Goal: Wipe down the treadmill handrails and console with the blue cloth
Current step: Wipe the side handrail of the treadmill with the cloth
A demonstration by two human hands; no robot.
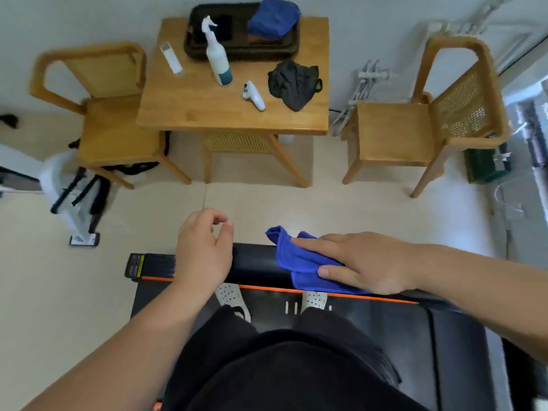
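Wiping the treadmill's black front bar [255, 262] with the blue cloth [296, 259].

Pressing down with the right hand [364, 262], fingers straight and flat across the cloth at about 3 o'clock of the bar's middle, thumb lying on the near edge, probably to spread pressure and hold the fabric draped over the rounded top. Hovering the left hand [204, 247] at 9 o'clock of the cloth, fingers loosely curled and gripping nothing, seemingly held out of the wiping path. Leaving the spray bottle [218, 54] on the wooden table [207, 114] at 12 o'clock, well apart.
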